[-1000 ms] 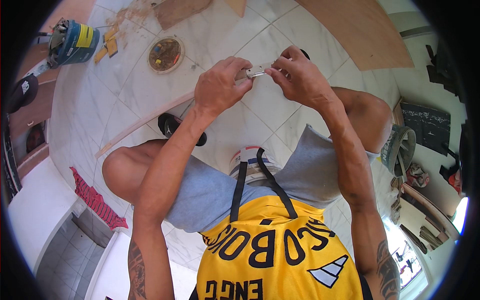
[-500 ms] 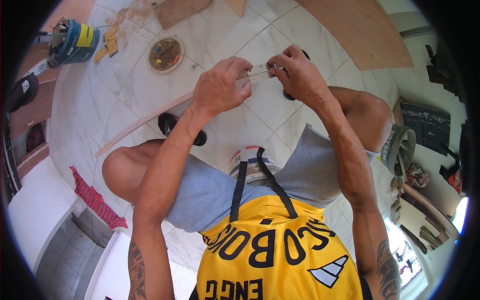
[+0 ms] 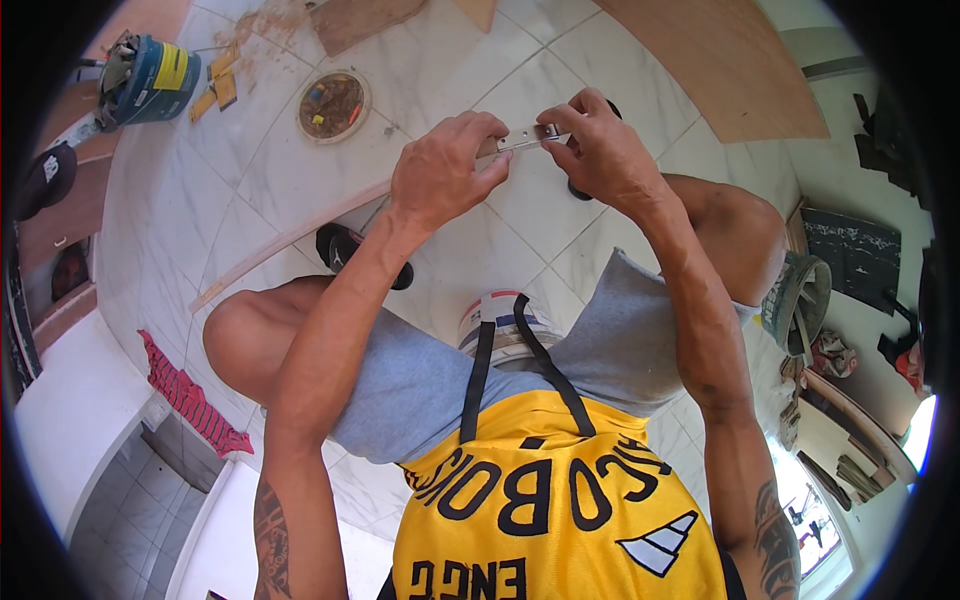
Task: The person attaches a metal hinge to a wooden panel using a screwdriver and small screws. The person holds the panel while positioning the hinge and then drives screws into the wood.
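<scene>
A silver metal hinge (image 3: 520,139) with screw holes stretches between my two hands, above the tiled floor. My left hand (image 3: 437,172) pinches its left end between thumb and fingers. The right end is gripped by the fingertips of my right hand (image 3: 606,152), near the knuckle of the hinge. Seen from above, the leaves look folded close together, nearly edge-on. Below my left hand, a long thin wooden strip (image 3: 290,240) runs across the floor; its far end is hidden behind that hand.
A round tub (image 3: 333,107) of small bits lies beyond my left hand. Farther left stand a teal bucket (image 3: 160,82) and yellow tools (image 3: 222,88). Wooden panels (image 3: 725,65) lie at the far right. Between my legs is a white bucket (image 3: 508,325); a grey bucket (image 3: 797,300) stands right.
The hinge's broad flat leaves now show as a narrower band, turned or folded in my fingers. My left hand has shifted slightly right; both hands keep their hold.
</scene>
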The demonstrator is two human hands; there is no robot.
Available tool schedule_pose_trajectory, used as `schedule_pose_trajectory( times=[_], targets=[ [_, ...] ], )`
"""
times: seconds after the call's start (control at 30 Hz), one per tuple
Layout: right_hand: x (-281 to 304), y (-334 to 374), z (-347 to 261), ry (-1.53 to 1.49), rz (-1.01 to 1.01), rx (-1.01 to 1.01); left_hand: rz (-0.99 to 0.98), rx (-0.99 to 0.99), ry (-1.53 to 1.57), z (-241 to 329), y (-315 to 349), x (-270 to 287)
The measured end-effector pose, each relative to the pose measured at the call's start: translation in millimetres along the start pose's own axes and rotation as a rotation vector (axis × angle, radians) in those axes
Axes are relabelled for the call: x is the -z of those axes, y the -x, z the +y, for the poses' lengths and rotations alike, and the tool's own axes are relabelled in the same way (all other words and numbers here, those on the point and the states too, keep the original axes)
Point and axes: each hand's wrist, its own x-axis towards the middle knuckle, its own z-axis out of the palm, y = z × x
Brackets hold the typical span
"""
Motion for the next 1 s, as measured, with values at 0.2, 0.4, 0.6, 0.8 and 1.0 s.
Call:
schedule_pose_trajectory(
  times=[0.2,0.4,0.6,0.8,1.0],
  targets=[
    [-0.9,-2.6,0.3,0.087,-0.031,0.034,0.014,-0.004,-0.044,0.7,-0.1,-1.4],
    [-2.8,-2.8,0.1,0.113,-0.004,0.058,0.027,-0.037,-0.066,-2.4,0.2,-3.3],
    [-6.3,-2.2,2.5,0.118,0.026,0.063,0.038,-0.057,-0.087,-2.6,0.2,-4.6],
    [-5.1,-2.2,0.4,0.132,0.008,0.058,0.042,-0.050,-0.065,-0.8,0.4,-3.5],
    [-4.5,-1.1,1.4,0.082,0.017,0.038,0.059,-0.003,0.017,2.2,-0.8,-2.1]
  ],
)
